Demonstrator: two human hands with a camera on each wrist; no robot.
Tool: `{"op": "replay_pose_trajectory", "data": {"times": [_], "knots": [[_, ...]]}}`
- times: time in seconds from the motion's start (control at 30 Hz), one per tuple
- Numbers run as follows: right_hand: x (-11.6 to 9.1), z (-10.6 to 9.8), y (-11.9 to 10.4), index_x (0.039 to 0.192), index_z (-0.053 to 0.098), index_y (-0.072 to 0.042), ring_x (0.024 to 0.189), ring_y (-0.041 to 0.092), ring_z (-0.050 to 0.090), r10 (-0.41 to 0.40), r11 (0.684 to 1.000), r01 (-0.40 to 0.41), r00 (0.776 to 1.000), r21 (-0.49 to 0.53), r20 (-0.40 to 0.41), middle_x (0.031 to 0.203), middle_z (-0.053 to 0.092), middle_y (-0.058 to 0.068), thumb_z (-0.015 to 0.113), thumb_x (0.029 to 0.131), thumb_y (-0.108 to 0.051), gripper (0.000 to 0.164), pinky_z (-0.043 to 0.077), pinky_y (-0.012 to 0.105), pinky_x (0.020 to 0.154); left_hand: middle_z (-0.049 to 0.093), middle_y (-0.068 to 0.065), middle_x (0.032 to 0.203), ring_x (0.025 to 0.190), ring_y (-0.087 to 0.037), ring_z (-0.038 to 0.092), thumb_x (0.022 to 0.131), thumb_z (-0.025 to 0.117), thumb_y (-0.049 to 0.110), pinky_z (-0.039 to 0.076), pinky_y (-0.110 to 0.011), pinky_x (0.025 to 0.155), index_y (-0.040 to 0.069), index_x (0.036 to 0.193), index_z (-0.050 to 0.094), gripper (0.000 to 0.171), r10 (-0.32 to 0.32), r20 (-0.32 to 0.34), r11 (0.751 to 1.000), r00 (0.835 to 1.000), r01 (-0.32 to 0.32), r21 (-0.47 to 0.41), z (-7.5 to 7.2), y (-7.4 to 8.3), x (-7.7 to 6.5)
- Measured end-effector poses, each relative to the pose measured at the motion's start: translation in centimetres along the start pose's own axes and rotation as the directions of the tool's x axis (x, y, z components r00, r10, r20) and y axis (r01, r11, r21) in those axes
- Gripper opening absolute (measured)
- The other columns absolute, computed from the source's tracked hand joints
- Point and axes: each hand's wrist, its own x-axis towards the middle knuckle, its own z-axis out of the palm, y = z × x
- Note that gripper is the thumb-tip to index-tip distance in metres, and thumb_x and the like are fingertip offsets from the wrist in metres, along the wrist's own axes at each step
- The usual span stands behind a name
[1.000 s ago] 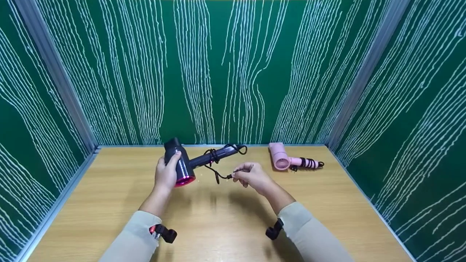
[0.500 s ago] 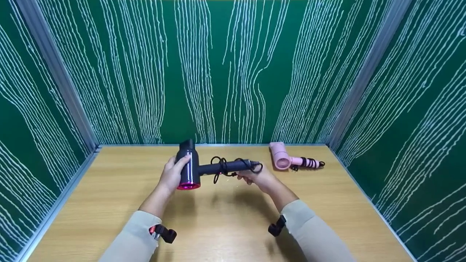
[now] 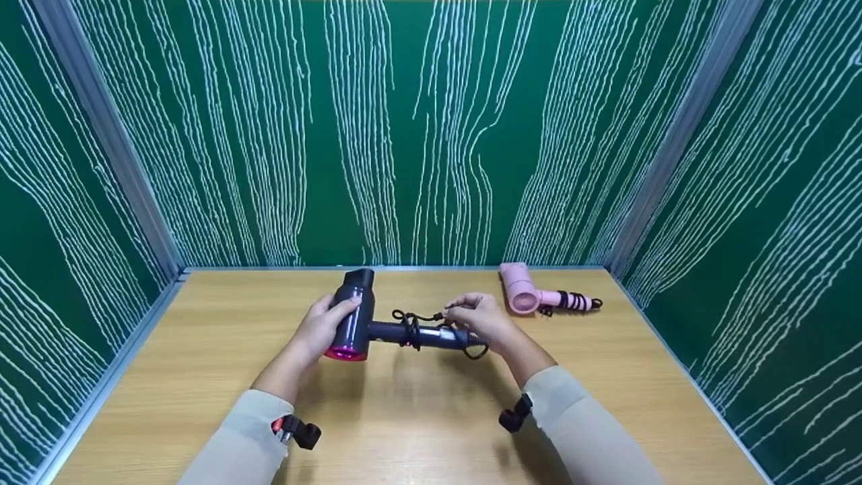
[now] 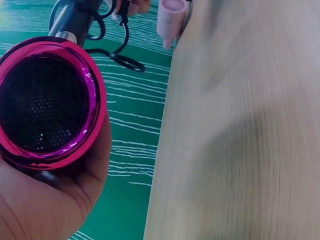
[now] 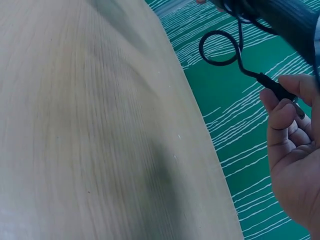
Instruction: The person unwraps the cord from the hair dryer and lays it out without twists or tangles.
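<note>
My left hand (image 3: 322, 330) grips the barrel of a dark hair dryer (image 3: 355, 316) and holds it above the table. Its magenta-ringed intake grille (image 4: 45, 102) faces the left wrist camera. The handle (image 3: 438, 335) points right, with the black cord (image 3: 412, 331) looped loosely around it. Between thumb and fingers, my right hand (image 3: 481, 316) pinches the plug (image 5: 277, 90) at the cord's end, just behind the handle. In the right wrist view a loop of cord (image 5: 220, 47) hangs near the plug.
A pink hair dryer (image 3: 522, 293) lies at the back right of the wooden table (image 3: 417, 431), its black cord wound around its handle. Green walls (image 3: 431, 135) with white wavy lines and grey corner posts (image 3: 673, 135) enclose the table at the back and sides.
The dark dryer has shifted right and its handle has swung down toward me. My right hand, holding the plug, has gone from in front of the handle around to behind it.
</note>
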Motion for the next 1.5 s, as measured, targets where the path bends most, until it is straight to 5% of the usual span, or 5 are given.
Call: {"op": "replay_pose_trajectory", "data": {"times": [0.33, 0.8, 1.5], "knots": [[0.2, -0.2, -0.1, 0.105, 0.078, -0.005, 0.065, 0.007, 0.06, -0.028, 0.998, 0.027, 0.999, 0.051, 0.019, 0.082, 0.081, -0.002, 0.073, 0.097, 0.0, 0.011, 0.051, 0.02, 0.059, 0.07, -0.024, 0.134, 0.11, -0.03, 0.074, 0.111, 0.068, 0.049, 0.066, -0.036, 0.092, 0.006, 0.16, 0.052, 0.068, 0.046, -0.046, 0.994, 0.998, -0.041, 0.1, 0.2, -0.5, 0.1], [-0.1, 0.9, -1.6, 0.107, 0.077, -0.005, 0.064, 0.008, 0.059, -0.098, 0.981, 0.101, 0.995, 0.167, -0.024, 0.085, 0.082, -0.002, 0.074, 0.102, 0.0, 0.007, 0.053, 0.021, 0.061, 0.066, -0.028, 0.144, 0.122, -0.037, 0.072, 0.111, 0.066, 0.054, 0.064, -0.051, 0.106, 0.004, 0.165, 0.044, 0.077, 0.103, -0.199, 0.968, 0.974, -0.053, 0.245, 0.1, -0.9, 0.4], [-1.4, 1.5, -3.8, 0.106, 0.076, -0.008, 0.066, 0.01, 0.06, -0.133, 0.961, 0.13, 0.991, 0.245, -0.005, 0.088, 0.082, 0.006, 0.074, 0.101, 0.001, 0.01, 0.054, 0.022, 0.061, 0.048, -0.023, 0.171, 0.149, -0.042, 0.056, 0.11, 0.059, 0.069, 0.049, -0.063, 0.129, 0.014, 0.181, 0.017, 0.099, 0.015, -0.335, 0.998, 0.942, 0.009, 0.07, -1.1, -1.3, 0.6]]}}
